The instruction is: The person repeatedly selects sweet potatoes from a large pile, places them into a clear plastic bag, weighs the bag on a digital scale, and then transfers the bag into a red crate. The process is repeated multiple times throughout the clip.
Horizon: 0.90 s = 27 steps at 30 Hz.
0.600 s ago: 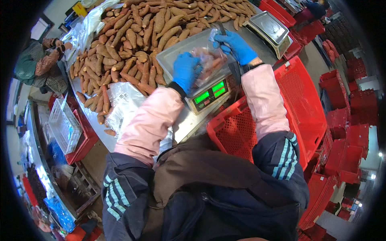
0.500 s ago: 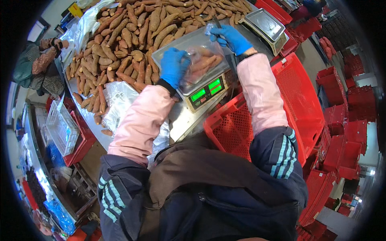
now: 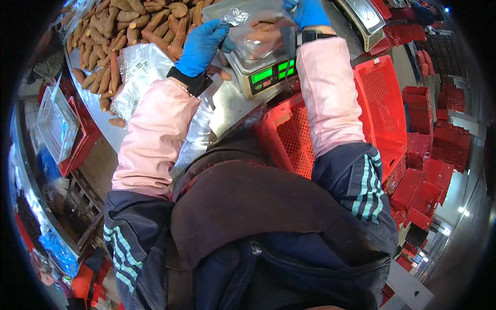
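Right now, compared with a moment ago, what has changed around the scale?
The left hand has moved left, to the edge of the scale. The shiny end of the bag has shifted toward it; its grip there is unclear. Everything sits higher in the picture. The bag stays on the scale, the right hand beside it; the display stays lit.

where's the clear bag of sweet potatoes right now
Near the top of the head view, slightly right of centre: the bag is over the scale, between the gloved left hand and right hand.
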Available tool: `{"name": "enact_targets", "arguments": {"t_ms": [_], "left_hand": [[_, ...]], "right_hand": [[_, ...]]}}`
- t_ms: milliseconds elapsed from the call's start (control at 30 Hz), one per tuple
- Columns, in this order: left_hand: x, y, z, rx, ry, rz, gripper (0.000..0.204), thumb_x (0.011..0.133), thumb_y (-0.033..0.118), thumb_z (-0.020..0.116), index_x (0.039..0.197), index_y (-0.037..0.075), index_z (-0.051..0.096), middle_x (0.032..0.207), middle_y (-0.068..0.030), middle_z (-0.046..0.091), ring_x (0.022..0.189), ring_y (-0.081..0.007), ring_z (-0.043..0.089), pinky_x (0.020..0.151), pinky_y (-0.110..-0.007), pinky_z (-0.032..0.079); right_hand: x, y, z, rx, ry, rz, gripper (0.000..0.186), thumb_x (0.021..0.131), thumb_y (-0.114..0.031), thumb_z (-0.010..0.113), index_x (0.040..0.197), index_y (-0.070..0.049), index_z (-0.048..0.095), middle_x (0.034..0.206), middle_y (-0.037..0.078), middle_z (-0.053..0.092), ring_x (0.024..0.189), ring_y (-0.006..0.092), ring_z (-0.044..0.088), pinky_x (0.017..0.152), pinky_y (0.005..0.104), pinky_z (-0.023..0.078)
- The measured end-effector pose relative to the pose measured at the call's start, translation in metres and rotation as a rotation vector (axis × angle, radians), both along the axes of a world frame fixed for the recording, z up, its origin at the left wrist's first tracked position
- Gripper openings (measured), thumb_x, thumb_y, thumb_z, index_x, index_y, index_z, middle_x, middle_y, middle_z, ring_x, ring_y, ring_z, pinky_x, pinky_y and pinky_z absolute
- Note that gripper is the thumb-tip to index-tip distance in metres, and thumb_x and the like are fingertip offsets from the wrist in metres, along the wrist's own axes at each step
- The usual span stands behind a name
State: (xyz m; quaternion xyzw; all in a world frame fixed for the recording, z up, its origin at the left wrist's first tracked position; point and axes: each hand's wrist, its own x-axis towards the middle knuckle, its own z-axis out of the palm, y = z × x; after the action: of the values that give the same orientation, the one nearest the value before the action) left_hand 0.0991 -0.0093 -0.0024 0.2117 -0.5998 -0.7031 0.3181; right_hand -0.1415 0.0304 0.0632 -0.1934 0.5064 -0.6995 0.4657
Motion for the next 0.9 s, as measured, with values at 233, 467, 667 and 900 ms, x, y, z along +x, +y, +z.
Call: {"name": "enact_targets", "arguments": {"t_ms": [233, 467, 667, 900], "left_hand": [[0.037, 0.004, 0.003, 0.347, 0.152, -0.131, 0.028, 0.091, 0.013, 0.047, 0.114, 0.001, 0.058, 0.093, -0.0078, 0.063, 0.079, -0.0170, 0.062, 0.052, -0.027, 0.054], [0.037, 0.000, -0.008, 0.563, 0.227, -0.285, 0.035, 0.084, 0.006, 0.048, 0.117, -0.002, 0.055, 0.106, -0.0087, 0.062, 0.098, -0.0155, 0.060, 0.078, -0.022, 0.050], [0.030, 0.006, -0.010, 0.560, 0.217, -0.370, 0.033, 0.087, 0.010, 0.050, 0.118, 0.002, 0.057, 0.113, -0.0034, 0.061, 0.078, -0.0047, 0.052, 0.066, -0.015, 0.041], [0.063, 0.016, -0.004, 0.124, 0.065, -0.382, 0.045, 0.088, 0.021, 0.055, 0.127, 0.002, 0.047, 0.123, -0.0129, 0.052, 0.107, -0.0215, 0.054, 0.089, -0.033, 0.046]], "right_hand": [[0.073, 0.093, 0.000, -0.109, -0.058, 0.018, 0.034, 0.091, -0.015, 0.049, 0.120, 0.003, 0.049, 0.092, 0.007, 0.060, 0.054, 0.0070, 0.039, 0.047, 0.0206, 0.034], [0.181, 0.228, 0.004, 0.443, 0.251, -0.442, 0.038, 0.091, -0.016, 0.048, 0.122, 0.005, 0.049, 0.080, 0.006, 0.061, 0.041, 0.0042, 0.032, 0.039, 0.0203, 0.028], [0.184, 0.260, 0.008, 0.449, 0.315, -0.591, 0.032, 0.091, -0.017, 0.048, 0.110, 0.006, 0.056, 0.071, 0.003, 0.058, 0.043, 0.0033, 0.034, 0.041, 0.0192, 0.029], [0.257, 0.150, -0.019, -0.082, 0.056, 0.016, 0.025, 0.089, -0.023, 0.051, 0.098, -0.002, 0.060, 0.067, 0.000, 0.052, 0.050, 0.0051, 0.040, 0.047, 0.0195, 0.032]]}}
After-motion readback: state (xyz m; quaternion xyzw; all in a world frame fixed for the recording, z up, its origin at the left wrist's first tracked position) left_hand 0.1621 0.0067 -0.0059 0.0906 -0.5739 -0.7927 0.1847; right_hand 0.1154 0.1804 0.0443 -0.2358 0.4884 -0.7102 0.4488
